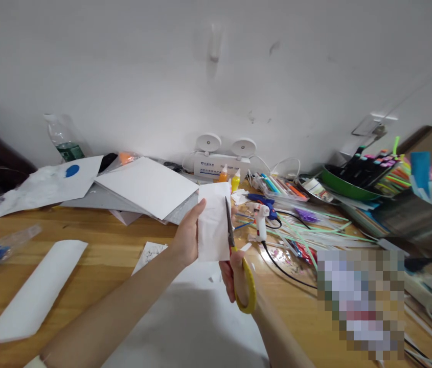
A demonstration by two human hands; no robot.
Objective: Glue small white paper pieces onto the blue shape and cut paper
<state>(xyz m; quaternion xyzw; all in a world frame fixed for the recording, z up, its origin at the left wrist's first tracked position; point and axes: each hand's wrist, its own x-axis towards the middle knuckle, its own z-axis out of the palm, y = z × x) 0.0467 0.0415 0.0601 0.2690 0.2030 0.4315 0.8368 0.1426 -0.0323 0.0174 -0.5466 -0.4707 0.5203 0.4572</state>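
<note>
My left hand [188, 236] is closed on a small white paper piece [213, 221], holding it upright above the wooden table [96, 255]. My right hand [234, 278] grips yellow-handled scissors [239, 260]. Their blades point up along the paper's right edge. Under both forearms lies a large white sheet [196, 317].
White boards [144, 186] and papers are stacked at the back, beside a plastic bottle [64, 138]. A white glue gun [262, 221], its black cable, coloured strips, glue bottles and a green tray of markers [357, 176] crowd the right. A white strip [37, 289] lies at left.
</note>
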